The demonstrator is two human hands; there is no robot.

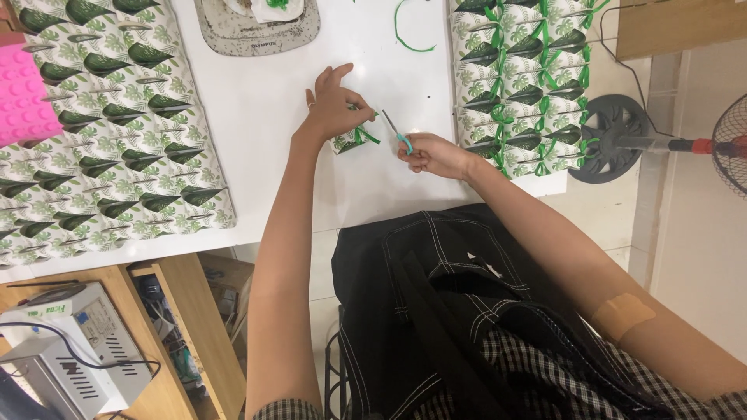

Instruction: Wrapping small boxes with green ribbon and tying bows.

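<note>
Closest to me was the person's lap in a black apron (pixel 436 311) over a checked shirt, with a tan plaster (pixel 620 313) on the right forearm. To the left, below the table edge, a wooden shelf (pixel 187 311) held a white electrical unit (pixel 78 350) with its cable. Both arms reached out over the white table (pixel 257 155). The right hand (pixel 432 154) was closed round the teal handles of small scissors (pixel 395 131), whose blades pointed up and left toward the other hand, apparently kept ready beside the work. The left hand (pixel 333 107) lay on top of a small leaf-printed box (pixel 352 140) tied with green ribbon, thumb and first fingers pinched on it, the other fingers spread; it seemed to pin the box down so the ribbon stayed in reach of the blades. The box sat just under and to the right of that hand, between the two hands, the scissor tips near it but, as far as I could tell, not touching. Farther out, flat unfolded boxes (pixel 117 140) lay in overlapping rows on the left, finished ribboned boxes (pixel 521 85) stood packed on the right, a loose ribbon (pixel 405 35) curled between, and a grey tray (pixel 257 27) sat at the far edge. A fan (pixel 615 136) stood on the floor beyond.
</note>
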